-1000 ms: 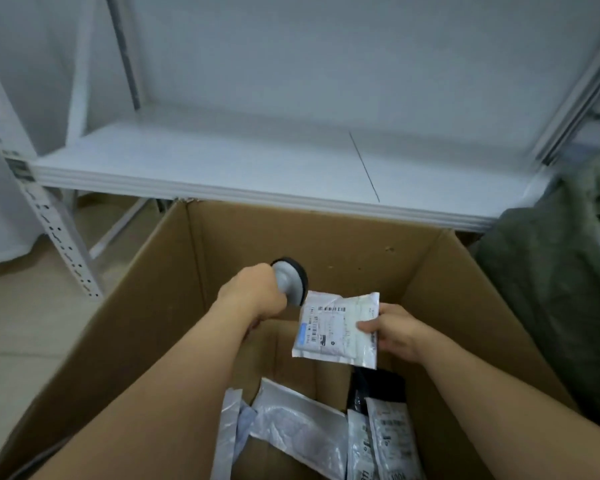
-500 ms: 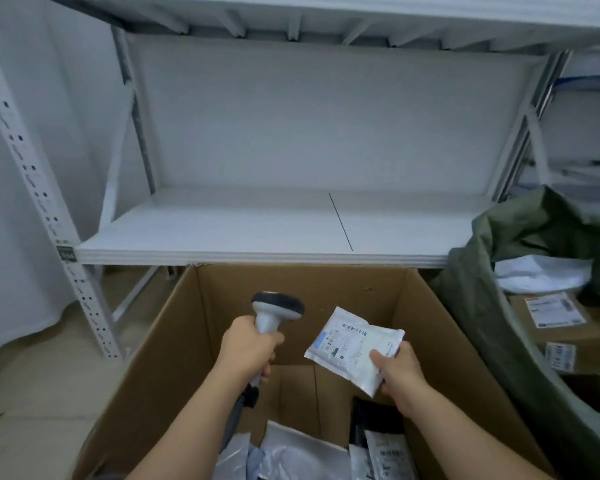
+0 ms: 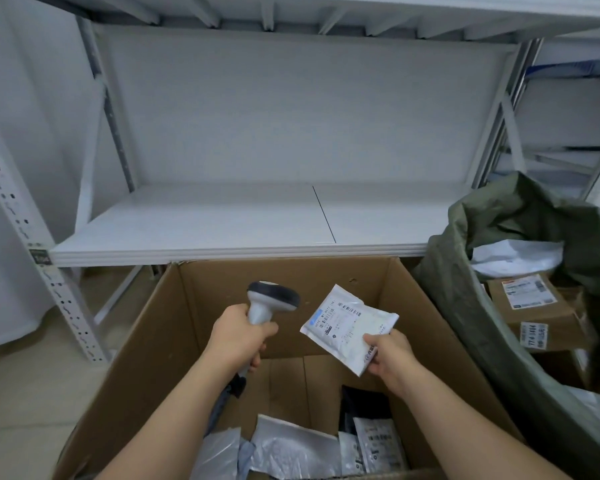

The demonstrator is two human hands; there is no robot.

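At centre frame, the left hand (image 3: 238, 336) grips a barcode scanner (image 3: 269, 301) by its handle; the right hand (image 3: 390, 355) pinches a white labelled packet (image 3: 347, 325) by one corner. Both are held above the open cardboard box (image 3: 146, 341) — scanner head just left of the packet.

Dim, cool, even light; soft overall blur; wide-angle bending at the edges.

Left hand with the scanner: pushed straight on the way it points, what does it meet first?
Probably the cardboard box far wall, scanner head first. Depth is unclear, so it might clear the rim and reach the white shelf edge.
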